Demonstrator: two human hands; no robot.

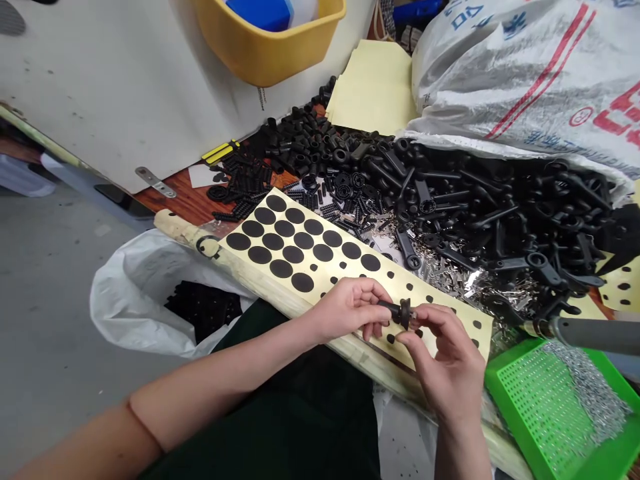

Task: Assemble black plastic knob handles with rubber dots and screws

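Black plastic fitting (401,313), light, stiff and best held by its flange, was pinched between the left hand (347,308) and right hand (445,357) above a dotted yellow sheet (340,270).

A grey concrete floor (50,300) meets a wooden bench (173,208) and white panel (100,80)

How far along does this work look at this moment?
Done: a batch of black parts already lies in the white plastic bag. In hand: the left hand and right hand hold one black plastic part above a yellow sheet. Left: a large heap of black parts remains, and rows of black discs remain on the sheet, so much appears unfinished.
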